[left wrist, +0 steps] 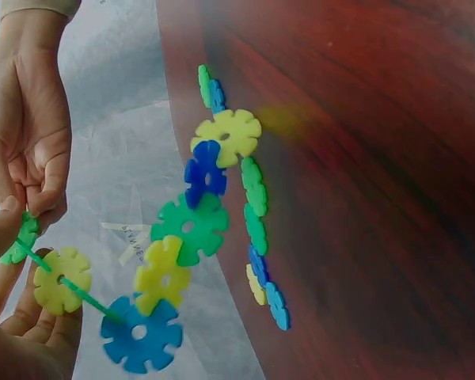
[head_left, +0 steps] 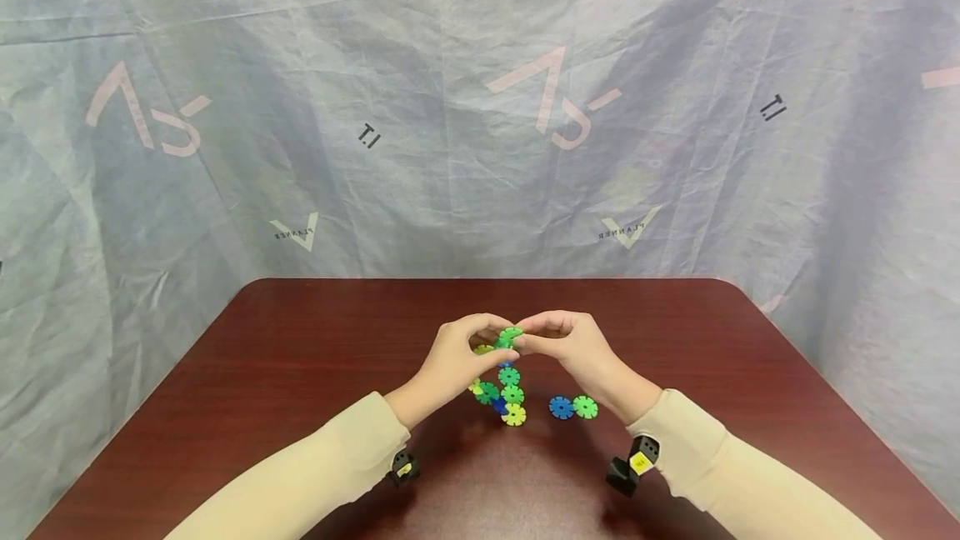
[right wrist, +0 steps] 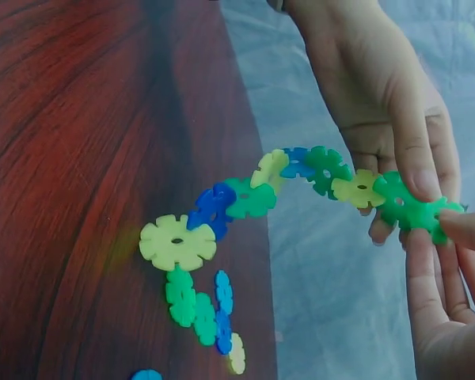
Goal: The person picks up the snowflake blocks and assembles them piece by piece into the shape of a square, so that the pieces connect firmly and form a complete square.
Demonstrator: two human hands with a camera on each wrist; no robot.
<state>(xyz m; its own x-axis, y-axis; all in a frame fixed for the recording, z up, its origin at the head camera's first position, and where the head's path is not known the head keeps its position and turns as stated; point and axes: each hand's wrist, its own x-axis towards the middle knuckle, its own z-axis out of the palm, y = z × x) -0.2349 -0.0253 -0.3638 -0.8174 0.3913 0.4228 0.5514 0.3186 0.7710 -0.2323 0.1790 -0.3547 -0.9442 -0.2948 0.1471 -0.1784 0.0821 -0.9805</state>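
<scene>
A long chain of notched plastic snowflake discs [right wrist: 251, 199] in green, yellow and blue rises from the table to both hands. My left hand [head_left: 455, 354] pinches a green disc near its raised end, with thumb and fingers around it. From the other side, my right hand [head_left: 576, 347] pinches the green end disc [right wrist: 437, 220] between thumb and fingertips. These two green discs overlap at the fingertips; how far their slots are joined I cannot tell. At a yellow disc [head_left: 513, 415] the chain bends, and its other part [left wrist: 255, 226] runs away along the tabletop.
Right of the chain, a separate joined pair lies on the table: a blue disc [head_left: 561, 407] and a light green disc [head_left: 586, 407]. The dark red wooden table [head_left: 337, 340] ends at a hanging grey cloth [head_left: 450, 190]. Each wrist wears a small black camera [head_left: 633, 465].
</scene>
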